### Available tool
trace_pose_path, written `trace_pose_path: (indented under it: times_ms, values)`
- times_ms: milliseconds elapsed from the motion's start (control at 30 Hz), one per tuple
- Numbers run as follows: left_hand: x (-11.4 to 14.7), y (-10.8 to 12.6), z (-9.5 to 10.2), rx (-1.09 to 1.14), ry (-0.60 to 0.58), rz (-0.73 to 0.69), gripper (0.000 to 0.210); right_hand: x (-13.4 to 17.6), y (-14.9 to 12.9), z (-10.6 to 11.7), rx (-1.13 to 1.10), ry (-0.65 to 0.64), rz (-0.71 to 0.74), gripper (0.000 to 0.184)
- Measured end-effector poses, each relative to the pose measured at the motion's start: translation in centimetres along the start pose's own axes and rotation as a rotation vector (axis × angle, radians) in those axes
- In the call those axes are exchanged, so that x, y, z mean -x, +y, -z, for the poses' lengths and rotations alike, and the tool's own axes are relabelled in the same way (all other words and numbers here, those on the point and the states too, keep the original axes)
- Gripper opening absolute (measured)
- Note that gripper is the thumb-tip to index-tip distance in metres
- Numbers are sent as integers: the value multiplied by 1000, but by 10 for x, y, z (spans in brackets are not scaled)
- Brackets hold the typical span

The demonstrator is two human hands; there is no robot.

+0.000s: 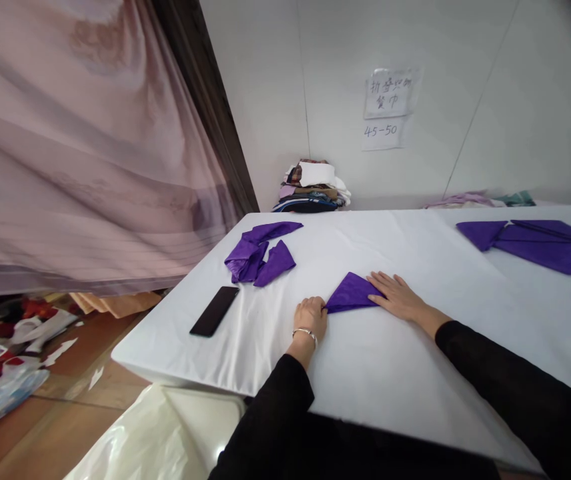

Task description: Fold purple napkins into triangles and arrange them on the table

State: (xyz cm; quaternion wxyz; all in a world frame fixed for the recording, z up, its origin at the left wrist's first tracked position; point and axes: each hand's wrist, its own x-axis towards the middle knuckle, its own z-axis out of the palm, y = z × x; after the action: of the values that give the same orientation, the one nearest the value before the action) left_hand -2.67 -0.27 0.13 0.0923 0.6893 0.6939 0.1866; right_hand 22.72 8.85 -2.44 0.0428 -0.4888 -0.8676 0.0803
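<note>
A purple cloth napkin (351,293), folded into a triangle, lies on the white-covered table (395,373) between my hands. My left hand (310,317), with a bracelet at the wrist, is closed at the napkin's left corner, fingers curled down on it. Stretched out flat, the fingers of my right hand (399,297) rest on the right edge of the same napkin. Farther left is a crumpled purple cloth (245,257). Folded purple cloths (545,243) lie spread at the table's far right.
A black phone (214,311) lies near the table's left edge. Behind the table are a stack of folded clothes (313,190) and a wall with paper signs (389,97). A pink curtain (80,147) hangs at left, above bags and cloth (10,360) on the floor.
</note>
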Motion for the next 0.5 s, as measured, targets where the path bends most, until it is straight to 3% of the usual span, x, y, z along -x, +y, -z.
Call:
trace_pose_path:
  times_ms: [200,333,500]
  values:
    - [3,-2,2,12,-10,-8,15,-1,0,0,5,-7,-5,69]
    - [-1,3,-1,35,-19,-16,35,-1,0,-1,3,0,-9,70]
    - [-14,12,-7,56,-32,-16,30,-1,0,-1,1,7,-6,69]
